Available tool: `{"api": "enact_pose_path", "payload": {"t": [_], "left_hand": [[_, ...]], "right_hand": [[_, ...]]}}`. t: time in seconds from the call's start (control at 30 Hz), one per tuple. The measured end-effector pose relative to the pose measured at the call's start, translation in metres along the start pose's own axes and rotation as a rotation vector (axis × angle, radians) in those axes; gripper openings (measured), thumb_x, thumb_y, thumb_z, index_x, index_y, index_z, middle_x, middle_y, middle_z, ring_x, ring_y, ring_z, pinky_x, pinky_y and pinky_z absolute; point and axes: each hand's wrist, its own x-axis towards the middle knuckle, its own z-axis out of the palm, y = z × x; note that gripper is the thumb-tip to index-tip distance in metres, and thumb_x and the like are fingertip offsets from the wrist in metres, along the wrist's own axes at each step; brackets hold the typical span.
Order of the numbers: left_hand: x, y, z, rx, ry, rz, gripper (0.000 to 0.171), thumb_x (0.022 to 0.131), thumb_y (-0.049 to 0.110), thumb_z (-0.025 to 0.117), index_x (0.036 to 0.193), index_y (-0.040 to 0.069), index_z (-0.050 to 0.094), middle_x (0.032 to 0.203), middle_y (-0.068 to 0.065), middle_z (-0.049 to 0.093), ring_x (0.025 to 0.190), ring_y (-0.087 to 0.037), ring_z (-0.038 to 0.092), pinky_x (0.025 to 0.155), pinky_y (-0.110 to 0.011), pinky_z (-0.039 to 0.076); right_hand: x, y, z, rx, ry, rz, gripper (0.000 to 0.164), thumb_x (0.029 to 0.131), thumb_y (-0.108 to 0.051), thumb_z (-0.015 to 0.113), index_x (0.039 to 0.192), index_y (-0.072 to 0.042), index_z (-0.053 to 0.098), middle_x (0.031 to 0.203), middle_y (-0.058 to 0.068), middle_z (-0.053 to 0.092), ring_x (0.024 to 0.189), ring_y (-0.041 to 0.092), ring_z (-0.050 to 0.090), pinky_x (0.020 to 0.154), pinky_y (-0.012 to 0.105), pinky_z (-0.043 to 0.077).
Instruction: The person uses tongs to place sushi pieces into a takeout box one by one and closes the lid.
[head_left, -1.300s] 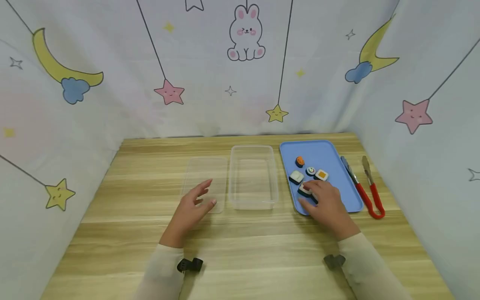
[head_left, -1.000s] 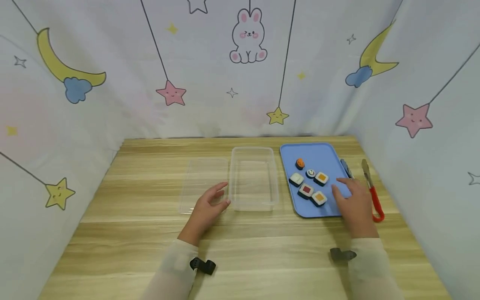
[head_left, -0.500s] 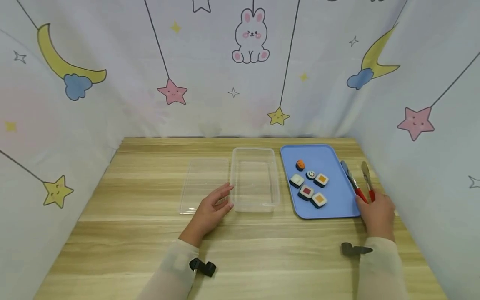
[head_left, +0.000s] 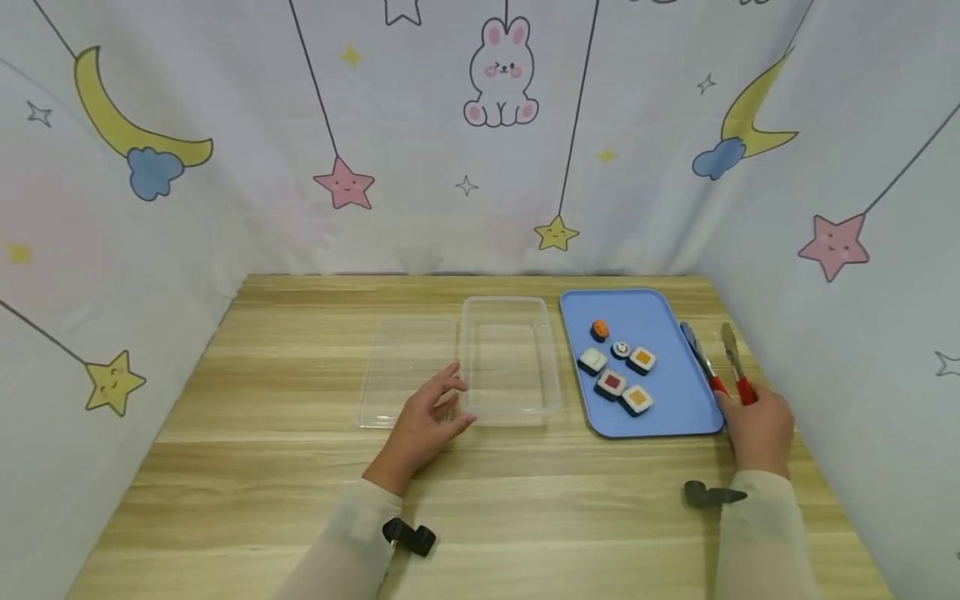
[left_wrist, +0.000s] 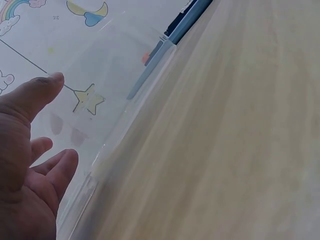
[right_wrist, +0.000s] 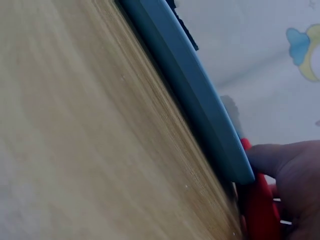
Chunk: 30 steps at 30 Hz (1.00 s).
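My right hand (head_left: pixel 761 429) grips the red handles of metal tongs (head_left: pixel 745 391) at the right side of the blue tray. In the right wrist view the thumb lies against the red handle (right_wrist: pixel 262 212), close by the tray's corner. The tongs' two metal arms stand spread apart, pointing away from me. My left hand (head_left: pixel 423 421) has its fingers loosely bent and holds nothing. Its fingertips are right at the front left corner of a clear plastic box (head_left: pixel 510 358), as the left wrist view also shows.
On the blue tray (head_left: pixel 678 392) lie several toy sushi pieces, among them an orange-topped one (head_left: pixel 600 330) and a red-centred one (head_left: pixel 611 384). A clear flat lid (head_left: pixel 405 358) lies left of the box. Printed curtains (head_left: pixel 420 242) enclose the wooden table (head_left: pixel 495 508).
My right hand has moved right from the sushi on the tray to the tongs and taken hold of their handles. The left hand has shifted right, towards the box.
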Motion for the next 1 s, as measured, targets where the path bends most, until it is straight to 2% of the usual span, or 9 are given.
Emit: {"api": "enact_pose_path", "payload": {"t": [0.13,0.3,0.63,0.73,0.83,1.0], "left_hand": [[0.0,-0.001,0.0,0.028,0.032,0.013,0.042,0.088,0.003,0.083,0.123,-0.005,0.061,0.164,-0.02,0.036,0.146,-0.038,0.043,0.109,-0.031,0.05],[0.0,0.0,0.001,0.023,0.035,0.005,0.047,0.088,0.003,0.084,0.13,-0.004,0.064,0.164,-0.02,0.037,0.146,-0.037,0.043,0.108,-0.03,0.051],[-0.001,0.003,0.003,0.003,0.058,-0.008,0.041,0.085,-0.001,0.085,0.121,-0.005,0.066,0.158,-0.025,0.042,0.141,-0.042,0.048,0.104,-0.039,0.055],[-0.001,0.003,0.003,0.001,0.059,-0.013,0.041,0.085,0.0,0.085,0.121,-0.005,0.066,0.158,-0.025,0.042,0.14,-0.041,0.049,0.103,-0.037,0.056],[-0.002,0.002,0.003,0.0,0.058,-0.016,0.041,0.085,0.0,0.085,0.121,-0.005,0.066,0.158,-0.025,0.043,0.141,-0.041,0.049,0.103,-0.035,0.056],[-0.002,0.002,0.003,-0.013,0.056,-0.028,0.041,0.086,0.0,0.084,0.122,-0.005,0.066,0.159,-0.024,0.042,0.141,-0.039,0.048,0.104,-0.035,0.055]], "right_hand": [[-0.001,-0.002,-0.003,0.017,-0.011,0.02,0.065,0.097,-0.032,0.071,0.143,0.01,0.052,0.13,0.036,0.057,0.114,0.05,0.054,0.099,0.063,0.049],[-0.004,0.0,-0.003,0.044,0.032,0.014,0.065,0.095,-0.031,0.073,0.142,0.009,0.055,0.131,0.036,0.059,0.117,0.05,0.055,0.1,0.061,0.05],[-0.009,-0.007,-0.004,0.166,0.069,0.036,0.071,0.094,-0.039,0.074,0.149,0.001,0.054,0.139,0.033,0.057,0.122,0.048,0.055,0.102,0.06,0.051],[-0.014,-0.012,-0.002,0.185,0.076,0.003,0.067,0.094,-0.036,0.076,0.148,-0.001,0.055,0.138,0.031,0.058,0.122,0.046,0.055,0.102,0.058,0.052],[-0.018,-0.02,0.0,0.175,0.078,-0.071,0.064,0.093,-0.031,0.078,0.144,0.001,0.058,0.135,0.031,0.059,0.12,0.046,0.055,0.1,0.058,0.052],[-0.026,-0.038,0.004,0.145,0.023,-0.17,0.064,0.092,-0.032,0.079,0.144,0.001,0.059,0.134,0.029,0.059,0.116,0.044,0.056,0.099,0.057,0.053]]}}
